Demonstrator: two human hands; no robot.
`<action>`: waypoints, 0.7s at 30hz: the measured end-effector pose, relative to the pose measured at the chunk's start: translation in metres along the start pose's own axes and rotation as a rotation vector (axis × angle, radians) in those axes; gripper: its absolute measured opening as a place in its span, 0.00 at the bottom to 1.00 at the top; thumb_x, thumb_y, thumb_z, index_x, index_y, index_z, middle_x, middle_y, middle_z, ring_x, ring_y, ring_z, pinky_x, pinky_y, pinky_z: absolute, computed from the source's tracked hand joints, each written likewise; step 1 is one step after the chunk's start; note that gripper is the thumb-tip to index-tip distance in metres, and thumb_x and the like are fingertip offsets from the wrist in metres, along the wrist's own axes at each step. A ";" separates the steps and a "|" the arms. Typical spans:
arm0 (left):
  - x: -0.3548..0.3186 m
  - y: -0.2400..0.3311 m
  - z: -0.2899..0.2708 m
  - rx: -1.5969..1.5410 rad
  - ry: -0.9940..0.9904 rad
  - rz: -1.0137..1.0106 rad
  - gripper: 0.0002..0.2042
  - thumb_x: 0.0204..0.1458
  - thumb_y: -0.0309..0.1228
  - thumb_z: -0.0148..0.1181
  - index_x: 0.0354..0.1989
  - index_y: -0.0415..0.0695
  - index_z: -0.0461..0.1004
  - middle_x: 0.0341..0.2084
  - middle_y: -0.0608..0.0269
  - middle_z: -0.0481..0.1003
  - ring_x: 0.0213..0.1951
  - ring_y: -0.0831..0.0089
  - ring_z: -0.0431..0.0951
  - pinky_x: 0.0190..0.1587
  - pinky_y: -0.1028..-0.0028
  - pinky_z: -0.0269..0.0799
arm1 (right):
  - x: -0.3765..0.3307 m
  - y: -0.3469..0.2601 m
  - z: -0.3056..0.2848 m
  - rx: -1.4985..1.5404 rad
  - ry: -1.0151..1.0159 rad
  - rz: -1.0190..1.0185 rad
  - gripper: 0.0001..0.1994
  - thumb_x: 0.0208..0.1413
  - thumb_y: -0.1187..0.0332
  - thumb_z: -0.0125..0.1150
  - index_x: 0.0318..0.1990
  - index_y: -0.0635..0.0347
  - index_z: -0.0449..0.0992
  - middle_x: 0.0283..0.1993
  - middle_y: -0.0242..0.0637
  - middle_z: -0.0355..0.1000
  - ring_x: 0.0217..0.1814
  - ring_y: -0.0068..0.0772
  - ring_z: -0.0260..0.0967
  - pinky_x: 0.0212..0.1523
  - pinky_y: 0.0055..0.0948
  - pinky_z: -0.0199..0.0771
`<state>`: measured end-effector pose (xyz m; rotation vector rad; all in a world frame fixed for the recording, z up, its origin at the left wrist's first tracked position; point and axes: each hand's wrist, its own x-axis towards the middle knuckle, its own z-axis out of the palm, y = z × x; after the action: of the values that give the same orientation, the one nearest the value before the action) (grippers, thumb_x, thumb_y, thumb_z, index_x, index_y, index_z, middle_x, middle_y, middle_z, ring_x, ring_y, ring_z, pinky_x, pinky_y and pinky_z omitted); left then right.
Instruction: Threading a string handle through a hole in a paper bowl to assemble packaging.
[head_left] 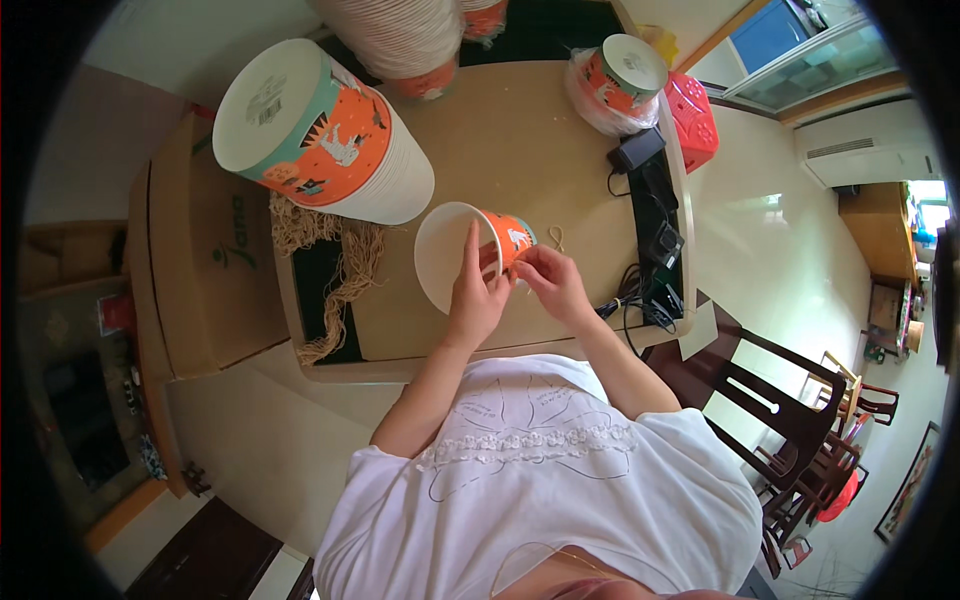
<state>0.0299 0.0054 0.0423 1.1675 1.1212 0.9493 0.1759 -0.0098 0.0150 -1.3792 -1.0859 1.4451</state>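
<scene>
A white paper bucket (437,262) with an orange and teal printed side lies tipped in front of me, its mouth toward the left. My left hand (476,302) holds it, the index finger stretched across the mouth and the thumb near the bucket's side. Close beside, my right hand (556,287) pinches at the bucket's printed side. What sits between those fingertips is too small to make out. Just beyond the right hand, a loop of tan string (557,238) rests on the table. A tall stack of matching buckets (345,150) leans at the left, with bunched tan strings (350,275) near it.
More stacked buckets (400,40) stand at the far edge of the table (500,120). A plastic-wrapped stack (615,85) sits far right, near black adapters and cables (650,165). A cardboard box (205,255) is left of the table; a dark chair (765,385) stands right.
</scene>
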 end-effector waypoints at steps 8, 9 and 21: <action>0.001 0.005 -0.003 0.272 0.000 0.099 0.12 0.52 0.22 0.58 0.46 0.42 0.76 0.43 0.54 0.74 0.38 0.66 0.77 0.39 0.70 0.74 | 0.001 -0.005 -0.010 0.083 -0.028 0.044 0.07 0.60 0.69 0.56 0.38 0.65 0.73 0.30 0.24 0.70 0.31 0.12 0.63 0.31 0.15 0.61; 0.002 0.003 -0.003 0.271 0.001 0.099 0.12 0.52 0.22 0.58 0.46 0.42 0.76 0.43 0.54 0.74 0.38 0.66 0.77 0.39 0.70 0.74 | 0.001 -0.004 -0.011 0.082 -0.028 0.043 0.07 0.60 0.69 0.56 0.38 0.65 0.73 0.30 0.24 0.70 0.31 0.12 0.63 0.31 0.15 0.61; 0.007 -0.003 -0.003 0.443 -0.002 0.199 0.07 0.49 0.23 0.61 0.37 0.43 0.75 0.34 0.57 0.74 0.31 0.62 0.76 0.32 0.68 0.72 | 0.002 -0.009 -0.018 -0.030 -0.056 0.033 0.07 0.60 0.69 0.57 0.38 0.65 0.73 0.31 0.26 0.70 0.33 0.13 0.63 0.34 0.15 0.63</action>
<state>0.0281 0.0127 0.0385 1.6634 1.2689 0.8704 0.1935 -0.0053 0.0226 -1.3911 -1.1298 1.5049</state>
